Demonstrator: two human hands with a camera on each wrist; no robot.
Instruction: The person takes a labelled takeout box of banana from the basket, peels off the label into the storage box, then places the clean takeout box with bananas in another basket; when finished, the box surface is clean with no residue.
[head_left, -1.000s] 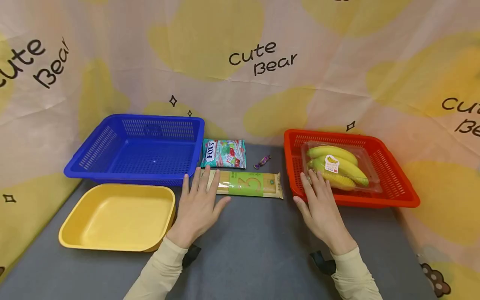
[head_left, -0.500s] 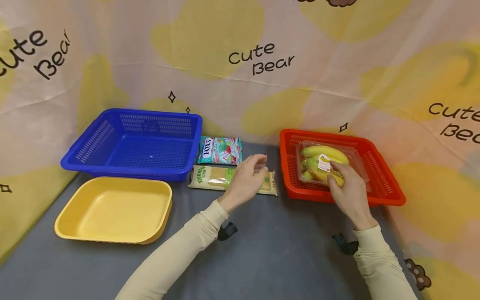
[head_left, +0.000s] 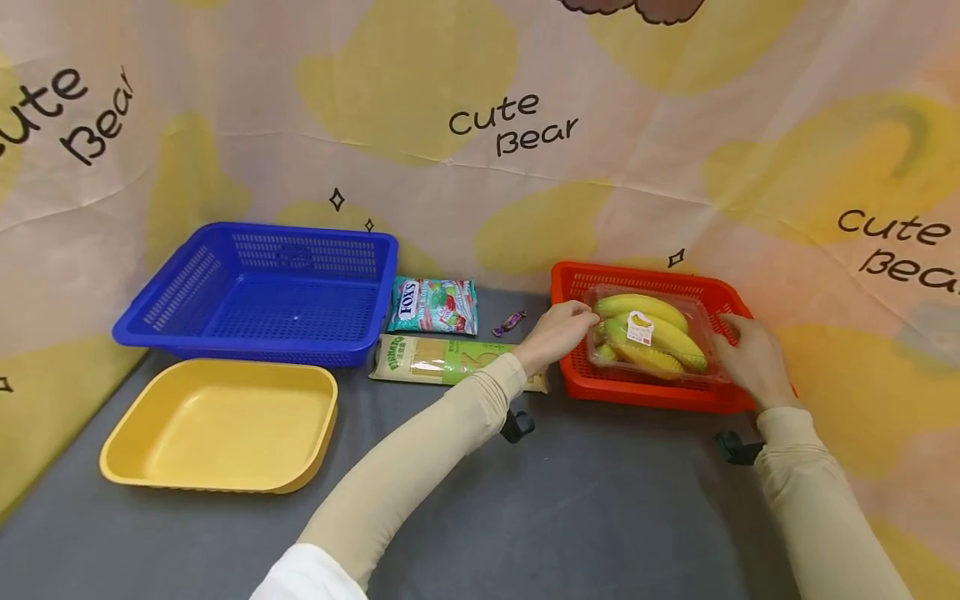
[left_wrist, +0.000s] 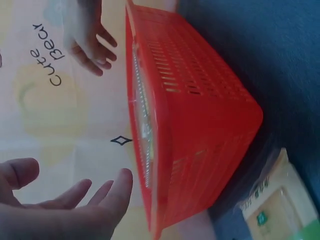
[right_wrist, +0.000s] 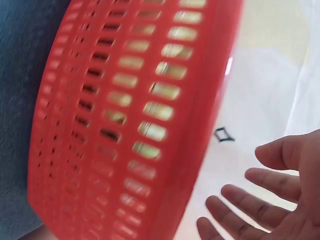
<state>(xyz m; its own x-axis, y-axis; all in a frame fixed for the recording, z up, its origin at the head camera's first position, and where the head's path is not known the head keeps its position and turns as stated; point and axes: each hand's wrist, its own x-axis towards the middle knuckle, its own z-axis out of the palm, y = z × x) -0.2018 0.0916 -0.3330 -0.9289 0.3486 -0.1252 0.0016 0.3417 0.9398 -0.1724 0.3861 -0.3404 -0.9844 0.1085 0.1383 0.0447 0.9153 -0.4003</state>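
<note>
A clear plastic box of yellow bananas (head_left: 667,337) with a white label lies in the red basket (head_left: 622,396). At the box's left edge, my left hand (head_left: 557,335) reaches over the basket rim with fingers loosely bent. My right hand (head_left: 753,362) is at the box's right side, thumb and fingers spread apart. In the left wrist view, the left hand (left_wrist: 65,215) has relaxed fingers above the rim, holding nothing, and the right hand (left_wrist: 90,40) hangs over the far side. The right wrist view shows my right hand (right_wrist: 280,200) with parted fingers beside the rim.
A blue basket (head_left: 300,292) stands at the back left, with a yellow tub (head_left: 225,425) in front. Between the baskets lie a Fox's candy bag (head_left: 435,306), a purple wrapped candy (head_left: 510,323) and a flat noodle packet (head_left: 420,358), partly behind my left arm. A printed cloth hangs behind.
Both hands have moved rightward, from the noodle packet and the basket's front left to either side of the banana box. The left arm now stretches across the table.
</note>
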